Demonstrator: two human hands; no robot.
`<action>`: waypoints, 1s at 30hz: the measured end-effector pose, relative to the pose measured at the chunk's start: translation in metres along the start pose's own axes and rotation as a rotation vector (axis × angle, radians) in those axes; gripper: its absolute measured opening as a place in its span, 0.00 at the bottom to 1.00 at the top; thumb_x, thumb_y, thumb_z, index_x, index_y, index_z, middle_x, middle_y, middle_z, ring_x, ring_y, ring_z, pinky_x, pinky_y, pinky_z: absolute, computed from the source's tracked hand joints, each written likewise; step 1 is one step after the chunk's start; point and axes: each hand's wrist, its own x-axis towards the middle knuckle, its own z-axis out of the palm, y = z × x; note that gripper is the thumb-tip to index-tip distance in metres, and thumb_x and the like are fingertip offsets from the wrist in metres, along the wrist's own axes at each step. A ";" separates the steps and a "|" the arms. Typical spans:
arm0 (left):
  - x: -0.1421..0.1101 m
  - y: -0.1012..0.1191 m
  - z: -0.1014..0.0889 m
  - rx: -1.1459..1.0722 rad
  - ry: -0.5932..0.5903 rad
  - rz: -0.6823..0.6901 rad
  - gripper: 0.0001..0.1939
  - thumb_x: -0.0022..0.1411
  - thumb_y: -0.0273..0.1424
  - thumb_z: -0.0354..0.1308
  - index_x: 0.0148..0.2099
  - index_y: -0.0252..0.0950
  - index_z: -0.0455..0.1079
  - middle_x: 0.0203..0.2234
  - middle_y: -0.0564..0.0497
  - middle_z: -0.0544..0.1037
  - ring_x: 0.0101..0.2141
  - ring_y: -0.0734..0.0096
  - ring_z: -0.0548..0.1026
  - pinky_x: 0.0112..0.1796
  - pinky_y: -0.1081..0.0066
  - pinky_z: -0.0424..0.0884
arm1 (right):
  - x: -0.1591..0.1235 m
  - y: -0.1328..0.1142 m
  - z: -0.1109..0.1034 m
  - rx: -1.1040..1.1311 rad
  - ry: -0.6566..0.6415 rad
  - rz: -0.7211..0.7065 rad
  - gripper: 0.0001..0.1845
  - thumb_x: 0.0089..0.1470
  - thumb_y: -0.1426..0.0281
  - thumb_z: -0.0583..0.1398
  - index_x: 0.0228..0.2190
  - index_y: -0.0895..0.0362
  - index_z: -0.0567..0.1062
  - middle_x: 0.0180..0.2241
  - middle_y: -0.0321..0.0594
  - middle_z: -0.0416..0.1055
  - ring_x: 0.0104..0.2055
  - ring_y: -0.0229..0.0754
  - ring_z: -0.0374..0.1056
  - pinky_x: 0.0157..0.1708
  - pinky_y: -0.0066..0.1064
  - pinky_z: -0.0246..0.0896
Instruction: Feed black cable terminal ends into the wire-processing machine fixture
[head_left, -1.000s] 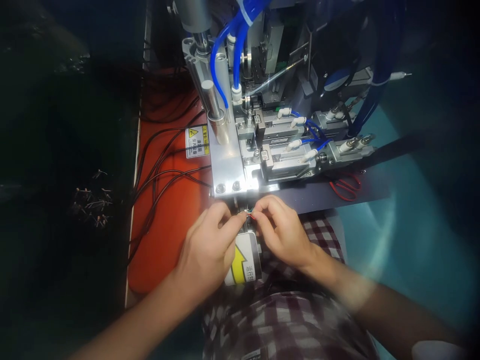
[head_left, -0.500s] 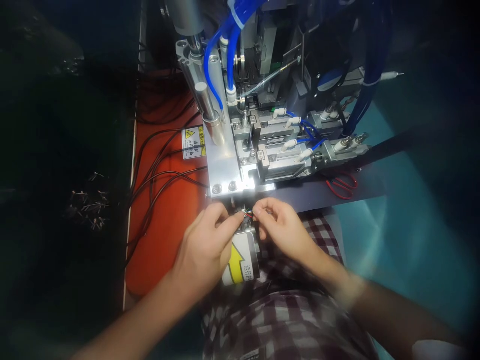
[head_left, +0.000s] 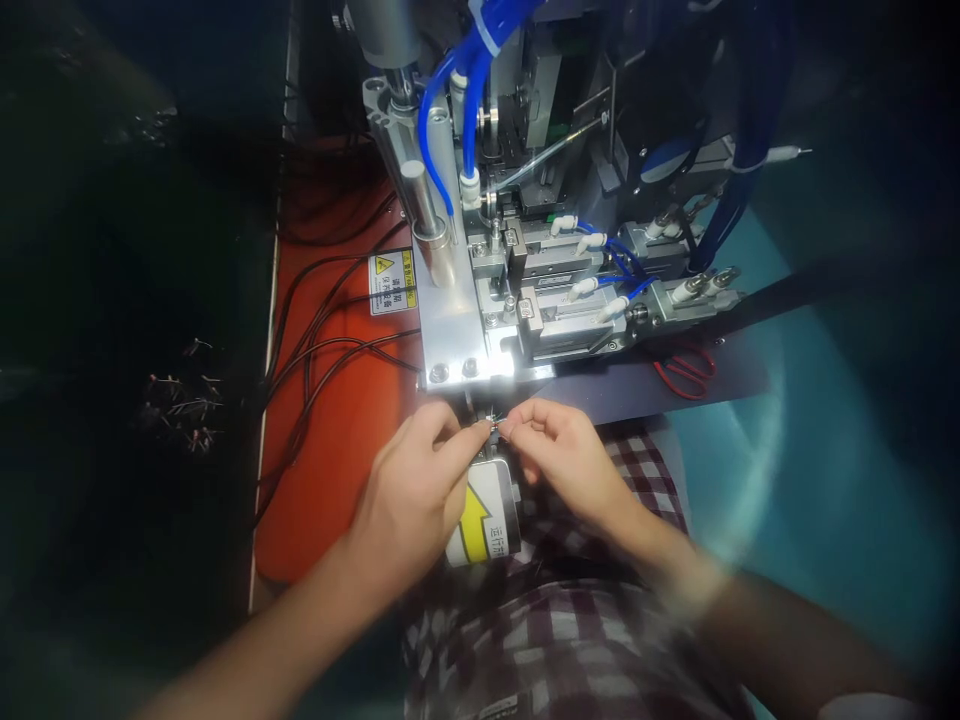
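Observation:
My left hand [head_left: 416,465] is closed, with its thumb and index fingertip pinched at the front of the machine. My right hand [head_left: 566,450] is closed too, its fingertips pressed together just to the right. Between the two sets of fingertips shows a tiny part with thin wires [head_left: 496,425], mostly hidden by the fingers. Its exact kind is too small to make out. Just below the hands lies the white cover with a yellow arrow [head_left: 475,525]. The bright metal plate [head_left: 454,335] of the machine stands right above them.
Pneumatic slides [head_left: 570,330] with blue air hoses [head_left: 469,140] stand beyond the hands. Black cables [head_left: 315,350] cross the orange surface [head_left: 337,480] on the left. Several small wired pieces [head_left: 187,405] lie at far left. A red cord loop [head_left: 686,375] sits at right.
My right fingertips have moved slightly left, closer to the left ones, and less of the thin wires shows. The whole view has shifted a little.

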 end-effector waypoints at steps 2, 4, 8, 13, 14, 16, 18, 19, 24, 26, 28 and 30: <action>-0.001 -0.001 0.001 -0.002 -0.001 -0.002 0.14 0.62 0.19 0.50 0.45 0.27 0.75 0.28 0.47 0.68 0.28 0.71 0.69 0.27 0.73 0.70 | -0.002 0.000 -0.004 -0.098 0.051 -0.061 0.09 0.53 0.64 0.61 0.26 0.58 0.71 0.17 0.28 0.59 0.17 0.31 0.54 0.17 0.24 0.48; -0.001 -0.001 0.001 -0.002 0.001 0.003 0.14 0.61 0.19 0.50 0.45 0.28 0.75 0.28 0.47 0.68 0.28 0.71 0.69 0.27 0.73 0.70 | -0.005 0.000 -0.005 -0.206 0.140 -0.176 0.08 0.53 0.66 0.61 0.29 0.58 0.73 0.20 0.31 0.63 0.19 0.31 0.56 0.18 0.25 0.50; 0.000 0.000 0.000 0.000 0.009 0.014 0.14 0.62 0.20 0.49 0.43 0.27 0.76 0.28 0.47 0.68 0.28 0.71 0.69 0.26 0.73 0.69 | -0.005 -0.001 -0.001 -0.271 0.186 -0.329 0.06 0.53 0.68 0.61 0.30 0.59 0.74 0.23 0.33 0.66 0.20 0.32 0.57 0.20 0.25 0.54; 0.000 0.001 0.000 0.008 0.026 0.001 0.14 0.62 0.19 0.49 0.43 0.28 0.76 0.28 0.48 0.68 0.27 0.72 0.68 0.25 0.75 0.69 | 0.000 0.000 0.005 -0.290 0.166 -0.366 0.06 0.55 0.70 0.58 0.28 0.58 0.72 0.25 0.34 0.66 0.23 0.34 0.59 0.24 0.27 0.56; 0.000 0.001 0.001 0.010 0.032 0.002 0.14 0.62 0.19 0.49 0.43 0.28 0.76 0.28 0.48 0.68 0.27 0.73 0.68 0.25 0.75 0.69 | 0.001 0.001 0.005 -0.279 0.155 -0.361 0.07 0.56 0.69 0.57 0.28 0.58 0.71 0.25 0.35 0.66 0.24 0.34 0.60 0.24 0.27 0.57; 0.000 0.001 0.001 0.013 0.038 0.005 0.14 0.62 0.19 0.49 0.43 0.29 0.76 0.28 0.48 0.68 0.27 0.73 0.69 0.25 0.75 0.69 | 0.002 0.001 0.005 -0.247 0.133 -0.336 0.07 0.57 0.69 0.57 0.28 0.58 0.71 0.25 0.34 0.66 0.24 0.34 0.59 0.25 0.27 0.56; 0.000 0.001 0.002 0.015 0.044 0.006 0.14 0.61 0.18 0.49 0.42 0.28 0.76 0.28 0.48 0.68 0.27 0.73 0.69 0.25 0.75 0.69 | 0.002 0.001 0.006 -0.222 0.131 -0.292 0.08 0.57 0.67 0.57 0.28 0.58 0.70 0.24 0.33 0.65 0.22 0.33 0.57 0.23 0.27 0.54; 0.001 0.001 0.002 0.014 0.047 0.007 0.14 0.61 0.18 0.49 0.42 0.28 0.76 0.27 0.48 0.68 0.26 0.73 0.69 0.25 0.75 0.69 | 0.002 0.000 0.006 -0.212 0.134 -0.261 0.08 0.57 0.67 0.57 0.28 0.57 0.70 0.23 0.32 0.64 0.21 0.33 0.56 0.22 0.27 0.52; 0.001 0.002 0.001 0.013 0.047 0.008 0.15 0.62 0.19 0.48 0.41 0.27 0.76 0.26 0.47 0.68 0.25 0.72 0.68 0.24 0.74 0.69 | -0.001 -0.001 0.009 -0.189 0.126 -0.156 0.11 0.57 0.65 0.57 0.26 0.57 0.69 0.18 0.29 0.58 0.18 0.32 0.51 0.18 0.27 0.48; 0.001 0.002 0.000 0.014 0.044 -0.004 0.15 0.62 0.18 0.48 0.41 0.27 0.76 0.26 0.47 0.68 0.26 0.72 0.69 0.24 0.74 0.69 | -0.002 0.000 0.010 -0.254 0.164 -0.241 0.10 0.58 0.66 0.56 0.27 0.57 0.69 0.22 0.32 0.62 0.21 0.34 0.55 0.21 0.28 0.52; 0.001 0.003 0.000 0.012 0.042 -0.010 0.15 0.61 0.18 0.48 0.41 0.27 0.76 0.27 0.47 0.68 0.26 0.71 0.69 0.24 0.74 0.69 | -0.003 0.001 0.011 -0.371 0.231 -0.385 0.09 0.58 0.68 0.56 0.27 0.57 0.69 0.25 0.34 0.66 0.25 0.35 0.60 0.26 0.29 0.55; 0.001 0.003 0.000 0.009 0.043 -0.009 0.15 0.61 0.18 0.48 0.40 0.27 0.77 0.27 0.47 0.69 0.26 0.71 0.69 0.24 0.74 0.69 | -0.005 0.001 0.012 -0.496 0.295 -0.536 0.07 0.58 0.71 0.56 0.27 0.57 0.69 0.27 0.35 0.67 0.27 0.36 0.62 0.29 0.31 0.57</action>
